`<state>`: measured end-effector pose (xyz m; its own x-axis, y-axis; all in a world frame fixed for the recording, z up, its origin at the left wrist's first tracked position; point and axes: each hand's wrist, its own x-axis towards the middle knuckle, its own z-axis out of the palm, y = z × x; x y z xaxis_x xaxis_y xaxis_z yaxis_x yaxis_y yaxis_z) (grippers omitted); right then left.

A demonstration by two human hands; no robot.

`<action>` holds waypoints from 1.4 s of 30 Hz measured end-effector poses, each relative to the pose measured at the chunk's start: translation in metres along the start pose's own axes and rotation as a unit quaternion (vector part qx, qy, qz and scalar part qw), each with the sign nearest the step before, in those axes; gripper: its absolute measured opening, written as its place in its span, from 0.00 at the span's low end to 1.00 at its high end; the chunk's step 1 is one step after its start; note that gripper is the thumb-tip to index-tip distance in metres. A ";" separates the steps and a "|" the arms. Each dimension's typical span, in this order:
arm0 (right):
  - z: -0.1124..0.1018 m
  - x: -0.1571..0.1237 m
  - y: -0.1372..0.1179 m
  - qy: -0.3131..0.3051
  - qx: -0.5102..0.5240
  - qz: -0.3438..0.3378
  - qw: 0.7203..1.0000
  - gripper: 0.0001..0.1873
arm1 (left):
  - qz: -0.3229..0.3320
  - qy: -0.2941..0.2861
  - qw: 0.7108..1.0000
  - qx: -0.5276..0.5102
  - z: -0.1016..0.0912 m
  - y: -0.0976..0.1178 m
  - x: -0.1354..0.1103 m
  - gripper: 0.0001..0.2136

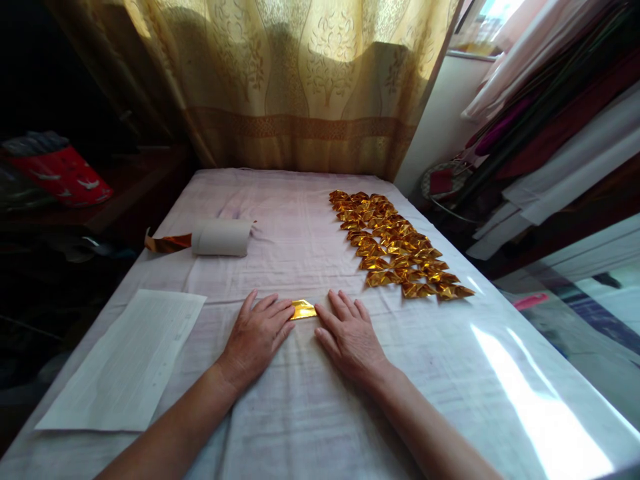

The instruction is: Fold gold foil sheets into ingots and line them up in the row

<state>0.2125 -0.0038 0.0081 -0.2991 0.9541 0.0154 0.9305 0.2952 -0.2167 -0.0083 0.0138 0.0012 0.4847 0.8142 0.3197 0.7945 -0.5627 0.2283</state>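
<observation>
Daylight comes from behind the patterned curtain [327, 73], which glows yellow with darker shadow shapes across it, and from the window [485, 30] at upper right, where the glass burns out to white. A hard, overexposed sun patch glares on the cloth [280, 427] at lower right; elsewhere the cloth is evenly and softly lit. The folded gold pieces [400, 247] throw sharp glints. The left side sinks into near-black shadow. Wide-angle distortion stretches the red container [65, 175] and the hanging clothes [580, 167] towards the edges, which look smeared, while print on the paper [125, 360] is too faint to read
</observation>
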 end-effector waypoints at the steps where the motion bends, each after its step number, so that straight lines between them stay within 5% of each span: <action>1: 0.000 0.001 0.000 0.008 0.008 0.000 1.000 0.24 | -0.003 0.002 1.000 -0.010 0.000 -0.001 0.003 0.12; 15: 0.015 -0.003 0.003 0.120 0.072 -0.064 0.988 0.19 | -0.020 -0.075 0.997 -0.011 -0.011 0.014 0.031 0.16; 22: 0.023 0.000 0.013 0.174 0.140 -0.091 0.971 0.22 | 0.007 -0.116 0.993 0.021 -0.022 0.020 0.036 0.08; 25: 0.028 0.002 0.018 0.202 0.164 -0.095 0.961 0.26 | 0.047 -0.096 0.994 0.032 -0.021 0.020 0.031 0.02; 31: 0.027 0.003 0.020 0.198 0.157 -0.100 0.962 0.27 | 0.091 -0.017 0.994 -0.050 -0.016 0.009 0.014 0.10; 42: 0.018 0.005 0.015 0.163 0.111 -0.149 0.969 0.20 | 0.106 0.012 0.974 -0.198 -0.008 -0.008 0.006 0.09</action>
<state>0.2209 0.0046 -0.0130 -0.4318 0.8039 0.4091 0.7336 0.5768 -0.3593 -0.0145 0.0221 0.0088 0.6095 0.6733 0.4184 0.4726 -0.7324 0.4902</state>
